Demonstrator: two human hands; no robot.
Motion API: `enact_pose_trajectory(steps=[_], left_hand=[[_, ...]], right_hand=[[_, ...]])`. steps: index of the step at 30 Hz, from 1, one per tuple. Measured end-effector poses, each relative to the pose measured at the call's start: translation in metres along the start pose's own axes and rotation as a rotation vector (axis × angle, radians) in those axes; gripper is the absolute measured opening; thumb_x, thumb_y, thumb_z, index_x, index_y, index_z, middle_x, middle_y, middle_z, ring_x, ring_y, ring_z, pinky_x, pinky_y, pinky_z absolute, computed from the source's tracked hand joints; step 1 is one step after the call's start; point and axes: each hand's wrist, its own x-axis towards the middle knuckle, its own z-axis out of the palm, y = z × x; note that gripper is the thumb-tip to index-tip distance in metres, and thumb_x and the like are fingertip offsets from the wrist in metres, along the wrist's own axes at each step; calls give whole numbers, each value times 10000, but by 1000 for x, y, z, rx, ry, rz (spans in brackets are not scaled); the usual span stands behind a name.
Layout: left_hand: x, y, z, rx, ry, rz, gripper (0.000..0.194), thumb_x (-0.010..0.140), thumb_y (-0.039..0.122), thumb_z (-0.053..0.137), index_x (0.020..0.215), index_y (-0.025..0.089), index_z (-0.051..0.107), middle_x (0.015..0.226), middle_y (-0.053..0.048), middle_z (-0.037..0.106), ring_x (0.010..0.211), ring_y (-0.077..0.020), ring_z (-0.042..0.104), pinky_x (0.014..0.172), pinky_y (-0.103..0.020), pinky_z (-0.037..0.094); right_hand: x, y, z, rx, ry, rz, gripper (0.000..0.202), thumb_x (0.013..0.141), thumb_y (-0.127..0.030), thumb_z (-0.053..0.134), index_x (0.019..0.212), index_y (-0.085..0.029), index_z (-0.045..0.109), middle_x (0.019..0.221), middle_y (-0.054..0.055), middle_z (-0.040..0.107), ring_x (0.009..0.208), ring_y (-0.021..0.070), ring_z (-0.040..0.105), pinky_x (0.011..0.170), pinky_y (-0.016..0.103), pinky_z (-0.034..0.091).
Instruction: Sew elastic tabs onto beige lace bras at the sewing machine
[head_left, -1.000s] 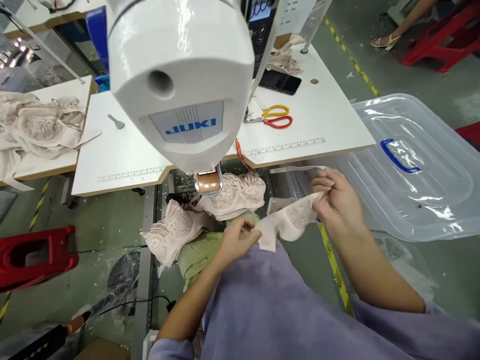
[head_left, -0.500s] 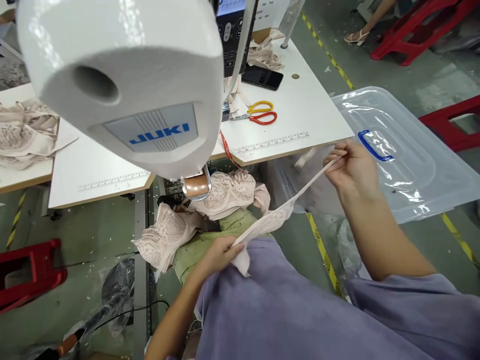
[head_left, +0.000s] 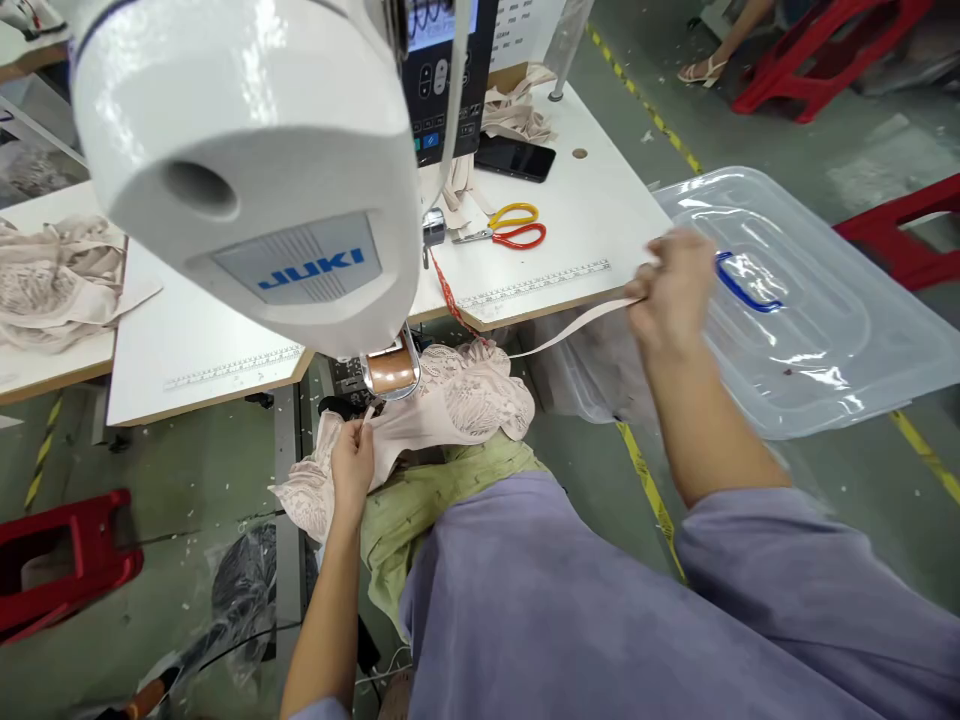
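A pale pink lace bra (head_left: pixel 487 395) lies over my lap under the head of a white JUKI sewing machine (head_left: pixel 255 140). My left hand (head_left: pixel 352 465) is closed on the fabric between lace cups, just left of the presser area. To the right, my right hand (head_left: pixel 671 290), slightly blurred, pinches the end of a thin pink strap (head_left: pixel 577 325). The strap runs in a slack curve from that hand to the bra's right side. Another lace cup (head_left: pixel 307 485) hangs at the lower left, partly behind my left forearm. The needle is hidden by the machine head.
On the white table (head_left: pixel 585 220) lie scissors with yellow and red handles (head_left: pixel 517 228), a black phone (head_left: pixel 515 157) and pink fabric strips (head_left: pixel 517 110). More bras (head_left: pixel 56 280) are heaped at the left. A clear plastic lid (head_left: pixel 817 320) with a blue handle juts out at the right.
My left hand has moved up and left to the fabric beside the machine. The bra part stretched between my hands now lies over the lap, and the strap in my right hand has gone slack.
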Motion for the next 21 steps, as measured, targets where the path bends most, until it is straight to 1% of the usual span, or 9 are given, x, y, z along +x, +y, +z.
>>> enact_pose_trajectory(steps=[2, 4, 5, 7, 9, 12, 16, 19, 21], left_hand=[[-1, 14, 6, 33, 71, 47, 178, 913, 342, 553, 899, 177, 620, 837, -55, 619, 803, -218, 560, 763, -333, 431], [-9, 32, 13, 42, 107, 96, 177, 940, 314, 532, 1035, 180, 596, 844, -38, 611, 812, -207, 566, 765, -321, 434], [-16, 41, 16, 30, 106, 129, 222, 957, 307, 515, 1135, 182, 561, 822, -20, 605, 782, -194, 569, 745, -309, 439], [-31, 60, 19, -15, 82, 233, 273, 981, 285, 492, 1235, 186, 501, 771, 12, 593, 710, -171, 567, 694, -284, 444], [-45, 78, 13, -49, 31, 369, 172, 987, 252, 485, 1126, 197, 569, 791, 3, 625, 707, -156, 584, 680, -269, 453], [-61, 99, -7, -33, -83, 463, 177, 990, 233, 496, 983, 198, 669, 905, -34, 700, 798, -154, 639, 701, -257, 474], [-70, 109, -27, 105, -253, 475, 253, 961, 328, 612, 1164, 202, 695, 932, -46, 717, 790, -159, 645, 659, -252, 472], [-71, 107, -23, 189, -242, 510, 176, 982, 294, 578, 978, 194, 723, 742, -5, 660, 644, -127, 585, 590, -238, 427], [-71, 105, -18, 212, -201, 522, 211, 993, 265, 547, 863, 185, 692, 705, 1, 641, 618, -119, 573, 571, -232, 412]], right_hand=[[-46, 8, 17, -44, -174, 48, 188, 846, -210, 722, 847, -210, 533, 766, -32, 606, 428, 29, 356, 401, 227, 219], [-97, 12, 31, -217, -570, -31, 204, 840, -271, 753, 918, -200, 578, 858, 3, 654, 596, 69, 506, 522, 217, 357], [-120, 11, 36, -264, -714, -89, 195, 846, -289, 747, 908, -202, 584, 882, 12, 664, 668, 89, 545, 587, 227, 395], [-158, 6, 43, -358, -939, -185, 162, 878, -322, 705, 899, -209, 590, 881, 10, 663, 707, 111, 551, 642, 246, 406], [-180, -1, 45, -424, -1064, -214, 159, 900, -350, 670, 920, -216, 587, 819, -7, 643, 631, 106, 506, 607, 251, 377], [-192, -8, 44, -498, -1162, -216, 162, 900, -345, 662, 946, -219, 570, 754, -38, 610, 536, 85, 432, 562, 245, 336], [-194, -11, 43, -566, -1315, -233, 159, 915, -348, 632, 969, -211, 572, 853, -17, 657, 578, 89, 496, 573, 236, 345], [-194, -12, 44, -614, -1412, -240, 167, 941, -337, 594, 1041, -204, 607, 935, 13, 702, 689, 124, 587, 621, 248, 370], [-193, -12, 48, -612, -1463, -236, 175, 957, -325, 576, 1065, -208, 650, 948, 18, 721, 768, 143, 620, 677, 260, 390]])
